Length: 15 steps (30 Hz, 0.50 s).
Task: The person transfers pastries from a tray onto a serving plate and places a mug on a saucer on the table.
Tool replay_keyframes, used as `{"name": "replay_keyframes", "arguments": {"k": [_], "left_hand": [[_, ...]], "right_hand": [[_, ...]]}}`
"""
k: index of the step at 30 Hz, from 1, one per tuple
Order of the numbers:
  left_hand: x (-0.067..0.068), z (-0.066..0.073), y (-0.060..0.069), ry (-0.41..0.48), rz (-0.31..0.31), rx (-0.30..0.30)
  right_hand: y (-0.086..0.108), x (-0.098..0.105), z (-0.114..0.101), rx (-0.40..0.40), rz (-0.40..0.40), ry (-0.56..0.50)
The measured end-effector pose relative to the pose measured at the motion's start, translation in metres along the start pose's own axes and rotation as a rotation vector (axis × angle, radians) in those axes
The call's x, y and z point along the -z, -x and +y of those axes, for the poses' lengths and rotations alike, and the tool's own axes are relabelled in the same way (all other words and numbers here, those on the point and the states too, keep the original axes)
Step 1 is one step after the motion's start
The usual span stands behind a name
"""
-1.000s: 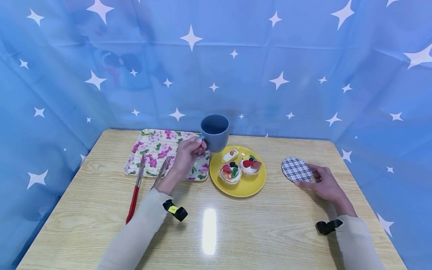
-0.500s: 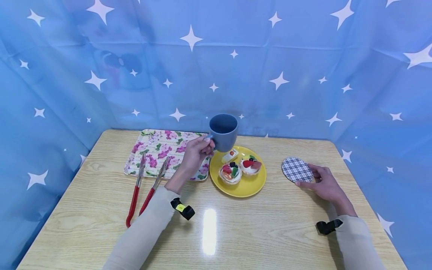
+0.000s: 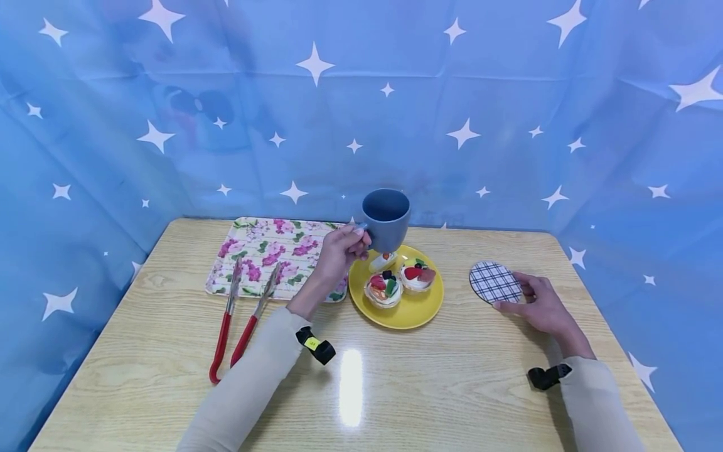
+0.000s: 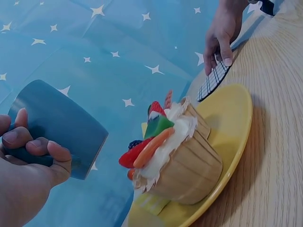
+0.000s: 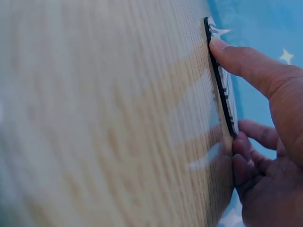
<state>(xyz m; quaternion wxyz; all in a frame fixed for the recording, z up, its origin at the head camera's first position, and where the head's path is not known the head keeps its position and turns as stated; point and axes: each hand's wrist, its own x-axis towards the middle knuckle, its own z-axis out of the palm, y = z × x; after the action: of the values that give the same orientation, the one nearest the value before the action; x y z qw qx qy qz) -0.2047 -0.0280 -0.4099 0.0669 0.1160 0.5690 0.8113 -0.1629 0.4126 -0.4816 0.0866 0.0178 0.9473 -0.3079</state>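
A blue-grey mug hangs in the air over the back rim of the yellow plate. My left hand grips it by the handle, its fingers curled through and around it in the left wrist view. Farther right, my right hand holds a round checked coaster by its edge, thumb on the near side and fingers at the right. The right wrist view shows the coaster's dark underside edge close to the tabletop; whether it touches cannot be told. Two fruit-topped cupcakes and a small cake slice sit on the plate.
A floral tray lies at the back left of the wooden table. Red-handled tongs rest with their metal ends over the tray's front edge, partly behind my left sleeve. A blue starry curtain stands behind the table.
My left hand has carried the mug rightward, from beside the tray to above the plate's back. More of the tongs shows now. The right hand and coaster stay in place.
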Motion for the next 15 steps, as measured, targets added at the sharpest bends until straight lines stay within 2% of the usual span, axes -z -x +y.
{"name": "replay_keyframes", "arguments": {"k": [15], "left_hand": [[-0.021,-0.008,-0.008,0.031,-0.036,-0.014]], "right_hand": [[-0.002,-0.001,0.002,-0.001,0.013,0.007]]}}
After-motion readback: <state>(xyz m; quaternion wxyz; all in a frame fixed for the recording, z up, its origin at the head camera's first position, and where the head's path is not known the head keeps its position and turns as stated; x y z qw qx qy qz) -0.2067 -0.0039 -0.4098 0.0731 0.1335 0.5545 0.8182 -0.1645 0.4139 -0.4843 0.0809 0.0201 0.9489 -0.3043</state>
